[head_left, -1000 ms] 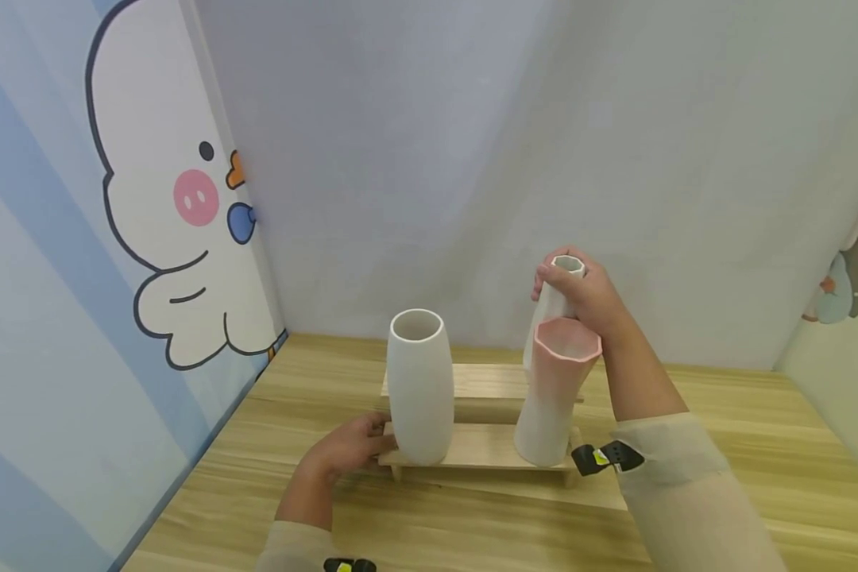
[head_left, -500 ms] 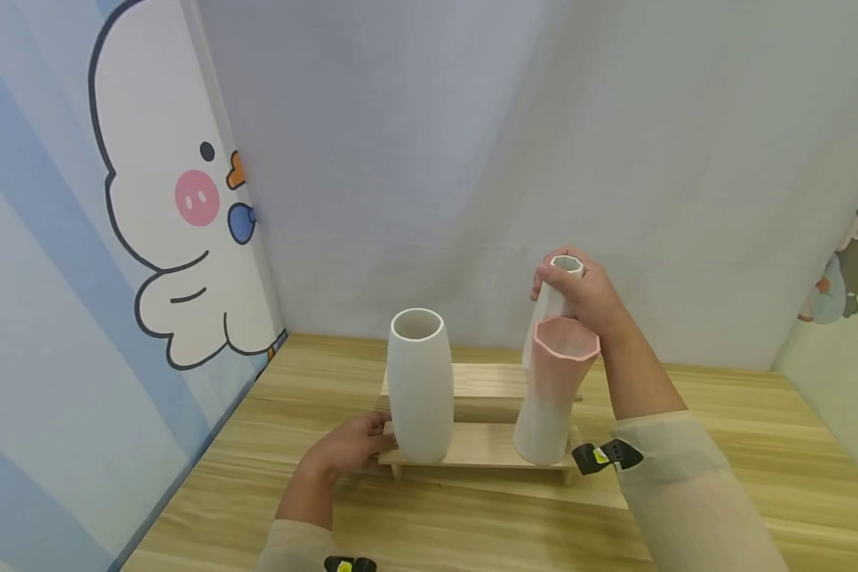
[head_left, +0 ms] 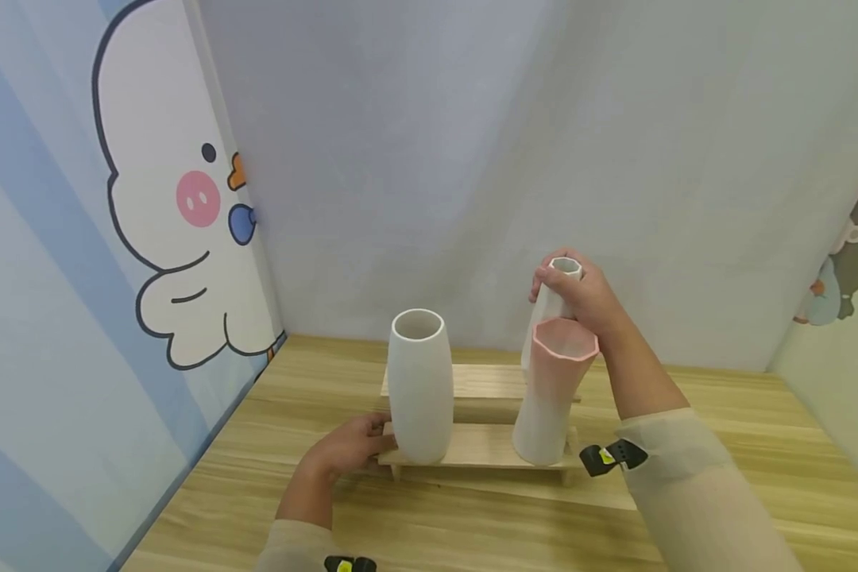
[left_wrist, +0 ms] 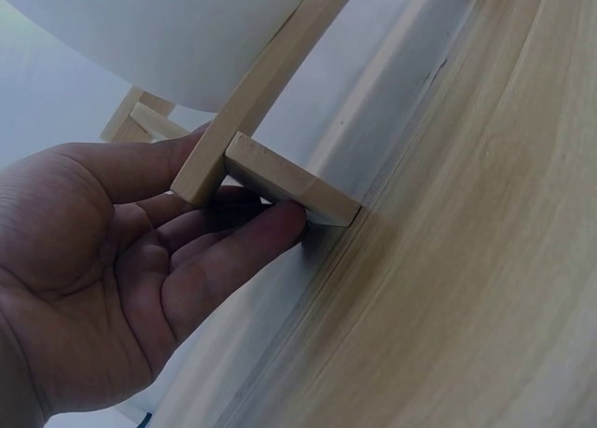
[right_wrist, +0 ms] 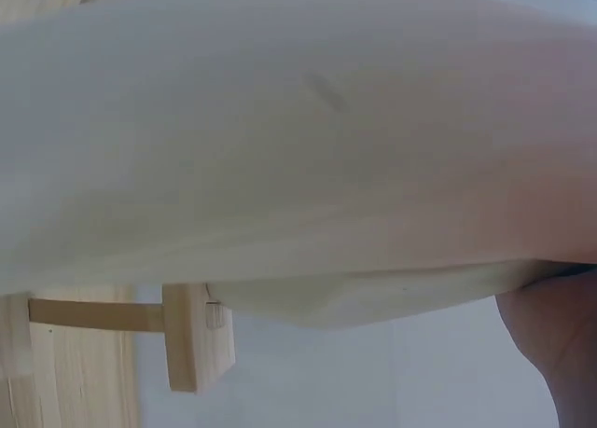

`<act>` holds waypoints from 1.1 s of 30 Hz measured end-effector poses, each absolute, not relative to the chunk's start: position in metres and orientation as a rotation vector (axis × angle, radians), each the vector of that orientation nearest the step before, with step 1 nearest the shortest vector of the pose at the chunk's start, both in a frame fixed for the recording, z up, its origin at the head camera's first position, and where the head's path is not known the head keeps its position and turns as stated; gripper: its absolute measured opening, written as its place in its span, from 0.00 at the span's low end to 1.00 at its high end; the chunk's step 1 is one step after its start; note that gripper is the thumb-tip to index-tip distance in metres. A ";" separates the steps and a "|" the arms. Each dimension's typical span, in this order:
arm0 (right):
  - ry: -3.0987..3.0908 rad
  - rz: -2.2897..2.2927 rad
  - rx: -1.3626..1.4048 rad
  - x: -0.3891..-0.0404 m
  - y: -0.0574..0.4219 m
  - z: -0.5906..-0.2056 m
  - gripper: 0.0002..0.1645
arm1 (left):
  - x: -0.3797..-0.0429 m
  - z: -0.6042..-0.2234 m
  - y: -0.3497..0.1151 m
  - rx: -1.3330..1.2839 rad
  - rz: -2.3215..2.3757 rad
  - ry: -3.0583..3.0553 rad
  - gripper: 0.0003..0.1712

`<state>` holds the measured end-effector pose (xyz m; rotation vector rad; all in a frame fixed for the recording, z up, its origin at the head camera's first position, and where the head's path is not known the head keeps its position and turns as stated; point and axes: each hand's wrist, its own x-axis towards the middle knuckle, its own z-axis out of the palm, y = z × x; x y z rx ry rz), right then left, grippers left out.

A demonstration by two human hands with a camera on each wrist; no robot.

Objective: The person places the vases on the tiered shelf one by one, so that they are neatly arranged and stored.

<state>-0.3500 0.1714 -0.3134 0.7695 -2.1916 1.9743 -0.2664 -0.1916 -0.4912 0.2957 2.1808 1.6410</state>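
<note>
A two-step wooden stand (head_left: 482,445) bears three vases. My left hand (head_left: 346,445) grips its left end; in the left wrist view the thumb of that hand (left_wrist: 121,260) lies at the board and the other fingers reach underneath, by the stand's leg (left_wrist: 289,181). Just right of it, a tall white vase (head_left: 420,389) stands on the lower step. At the back right, my right hand (head_left: 589,298) is wrapped round the neck of a slim white vase (head_left: 552,303) on the upper step. A pink-rimmed vase (head_left: 550,389) stands in front, hiding its lower part and filling much of the right wrist view (right_wrist: 280,148).
The stand rests on a wood-grain table (head_left: 472,524). Behind it rises a pale grey backdrop (head_left: 400,175). A side wall with a cartoon figure (head_left: 171,262) borders the left, and another printed wall (head_left: 836,381) the right.
Hands, vases and stand hold their places. Only the head view has shifted very slightly.
</note>
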 end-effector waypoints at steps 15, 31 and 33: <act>-2.203 2.052 0.996 -0.340 0.201 -0.334 0.29 | -0.270 -0.491 -0.191 0.301 1.623 2.200 0.35; -2.434 1.604 0.855 -0.301 0.233 -0.365 0.34 | -0.268 -0.491 -0.191 0.275 1.639 2.210 0.35; -2.457 1.574 0.827 -0.293 0.235 -0.367 0.33 | -0.267 -0.491 -0.191 0.275 1.640 2.210 0.35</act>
